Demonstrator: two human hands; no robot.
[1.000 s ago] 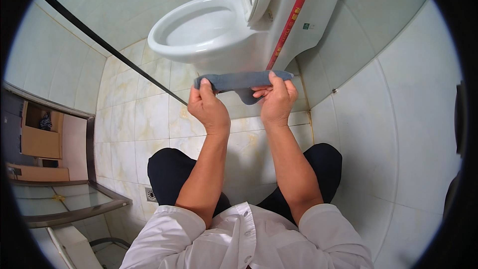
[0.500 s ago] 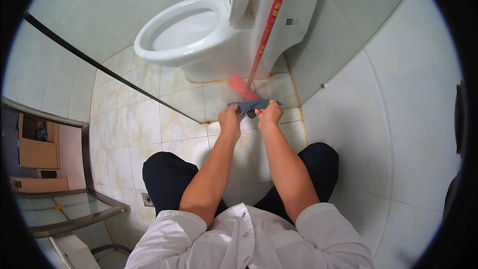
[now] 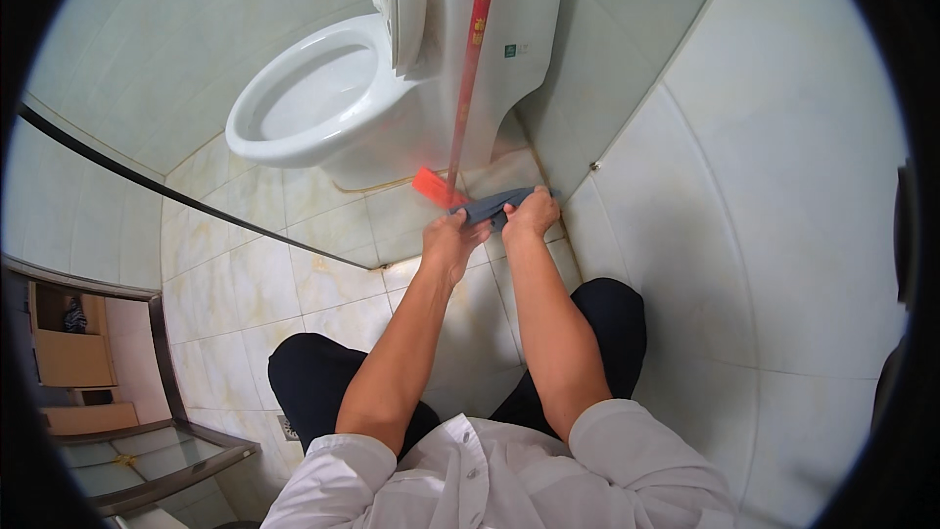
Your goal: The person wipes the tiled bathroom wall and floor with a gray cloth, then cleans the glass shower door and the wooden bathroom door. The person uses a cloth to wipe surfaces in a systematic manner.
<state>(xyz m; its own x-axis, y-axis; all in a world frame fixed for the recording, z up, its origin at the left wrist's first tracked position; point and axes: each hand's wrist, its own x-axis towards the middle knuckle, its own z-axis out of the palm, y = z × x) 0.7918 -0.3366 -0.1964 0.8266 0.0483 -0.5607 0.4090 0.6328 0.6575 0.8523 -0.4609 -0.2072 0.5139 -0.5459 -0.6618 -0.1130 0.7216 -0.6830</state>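
A grey cloth point(image 3: 490, 206) is stretched between my two hands, low over the floor tiles. Its left end is gripped by the closed fingers of my left hand point(image 3: 450, 238). My right hand point(image 3: 532, 215) pinches the other end, bunched at the fingers. Just beyond the cloth stands a long red pole point(image 3: 471, 69) with an orange-red head point(image 3: 436, 187) at floor level. What kind of tool it is, I cannot tell. The cloth partly covers the foot of the pole.
A white toilet point(image 3: 392, 118) with its lid raised stands ahead. A black-edged glass panel point(image 3: 215, 198) runs from the far left toward my hands. Tiled wall point(image 3: 715, 225) rises close on my right. Left are a metal-framed door point(image 3: 166, 353), wooden shelves point(image 3: 70, 353) and a floor drain point(image 3: 287, 428).
My view has shifted, so the toilet and pole now sit further left in the picture. The cloth stays in both hands and has tilted, its right end higher.
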